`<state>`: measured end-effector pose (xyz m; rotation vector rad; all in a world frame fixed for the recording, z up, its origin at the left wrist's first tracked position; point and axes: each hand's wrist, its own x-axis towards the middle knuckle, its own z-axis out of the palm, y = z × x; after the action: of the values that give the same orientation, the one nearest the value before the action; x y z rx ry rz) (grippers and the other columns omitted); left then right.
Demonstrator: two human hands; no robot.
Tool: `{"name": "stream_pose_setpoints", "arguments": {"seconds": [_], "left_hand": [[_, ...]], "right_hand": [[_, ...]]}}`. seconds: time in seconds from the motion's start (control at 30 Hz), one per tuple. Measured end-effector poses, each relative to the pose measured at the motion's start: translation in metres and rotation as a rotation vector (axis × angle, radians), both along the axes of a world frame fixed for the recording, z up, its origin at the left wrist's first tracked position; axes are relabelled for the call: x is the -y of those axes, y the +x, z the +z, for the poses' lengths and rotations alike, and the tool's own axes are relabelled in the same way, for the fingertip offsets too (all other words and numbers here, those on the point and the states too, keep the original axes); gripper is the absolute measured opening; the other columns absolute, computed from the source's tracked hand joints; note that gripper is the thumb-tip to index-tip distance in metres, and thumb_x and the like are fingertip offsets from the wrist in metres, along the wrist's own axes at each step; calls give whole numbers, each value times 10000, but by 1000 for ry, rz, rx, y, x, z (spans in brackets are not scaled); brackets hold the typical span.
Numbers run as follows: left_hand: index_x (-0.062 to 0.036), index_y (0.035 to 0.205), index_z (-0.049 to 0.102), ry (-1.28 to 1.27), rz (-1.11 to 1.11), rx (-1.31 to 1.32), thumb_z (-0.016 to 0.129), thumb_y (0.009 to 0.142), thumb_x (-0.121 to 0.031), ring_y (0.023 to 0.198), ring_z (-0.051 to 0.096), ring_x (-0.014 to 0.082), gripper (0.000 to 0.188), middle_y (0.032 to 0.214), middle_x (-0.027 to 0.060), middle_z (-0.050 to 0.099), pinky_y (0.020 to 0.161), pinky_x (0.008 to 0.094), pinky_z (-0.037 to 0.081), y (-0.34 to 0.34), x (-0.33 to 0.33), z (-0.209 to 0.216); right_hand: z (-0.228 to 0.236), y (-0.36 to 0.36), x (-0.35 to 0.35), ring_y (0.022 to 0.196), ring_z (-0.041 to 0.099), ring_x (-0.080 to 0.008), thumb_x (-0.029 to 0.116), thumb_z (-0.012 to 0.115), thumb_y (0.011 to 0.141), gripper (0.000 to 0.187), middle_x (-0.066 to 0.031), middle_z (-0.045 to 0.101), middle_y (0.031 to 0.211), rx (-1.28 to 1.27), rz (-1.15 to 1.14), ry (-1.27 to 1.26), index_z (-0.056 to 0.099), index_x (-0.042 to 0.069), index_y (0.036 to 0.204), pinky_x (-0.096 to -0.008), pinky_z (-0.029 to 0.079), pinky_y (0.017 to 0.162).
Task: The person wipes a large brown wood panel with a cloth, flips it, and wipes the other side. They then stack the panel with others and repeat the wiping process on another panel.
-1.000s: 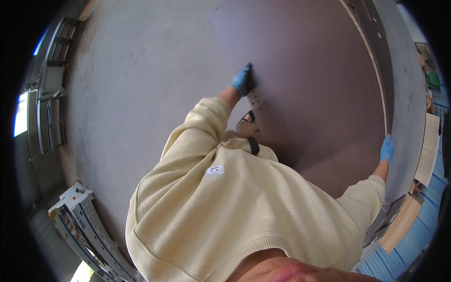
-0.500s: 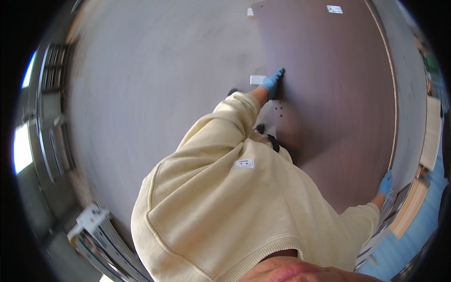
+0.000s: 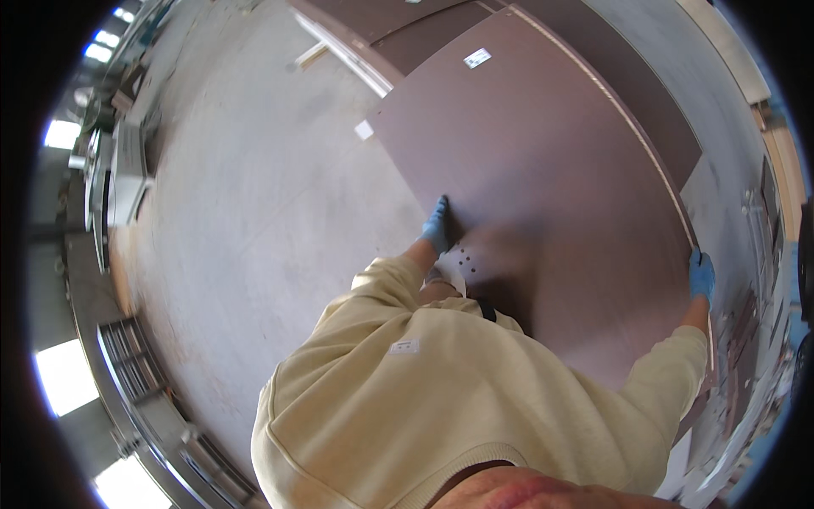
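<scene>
Since half a second ago, the far end of the big brown board (image 3: pixel 551 187) has swung to the left in view, and other brown boards (image 3: pixel 432 38) show past it. It is in front of the person, between both hands. The left hand (image 3: pixel 437 226) pinches its left edge, fingers close together. The right hand (image 3: pixel 701 276) grips its right edge. A white sticker (image 3: pixel 477 58) is near the far end.

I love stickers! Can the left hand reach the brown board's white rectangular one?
Probably not: the blue-gloved left hand is at the edge of the flat brown board, the sticker near its far end.
</scene>
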<state>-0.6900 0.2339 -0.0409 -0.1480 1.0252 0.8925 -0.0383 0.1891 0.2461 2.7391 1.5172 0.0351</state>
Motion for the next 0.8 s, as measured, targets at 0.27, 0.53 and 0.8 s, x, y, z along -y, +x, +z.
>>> {"name": "stream_pose_setpoints", "arguments": {"seconds": [0.27,0.53,0.8], "left_hand": [[-123,1489,559,14,-33,-6,544,979,-718,1394,498,288,784,1531,58,563,1233,461,338,-7,-87,19],[-178,1475,593,-88,-34,-143,658,887,-755,1352,549,285,826,1478,39,611,1196,457,396,-15,-109,6],[-159,1499,568,-283,-166,-75,678,865,-757,1405,503,302,879,1525,58,572,1230,498,353,-56,-190,-17]], "right_hand": [[-81,23,-77,1139,626,-499,595,469,1034,632,-303,672,1219,-100,-75,-66,683,9,1129,-532,494,979],[-126,31,-145,1155,657,-464,601,492,1011,621,-262,705,1224,-124,-93,-154,713,45,1178,-515,519,997],[-123,-9,-203,1187,619,-496,609,490,1012,658,-297,674,1252,-49,-128,-164,696,7,1182,-527,498,1021]]}}
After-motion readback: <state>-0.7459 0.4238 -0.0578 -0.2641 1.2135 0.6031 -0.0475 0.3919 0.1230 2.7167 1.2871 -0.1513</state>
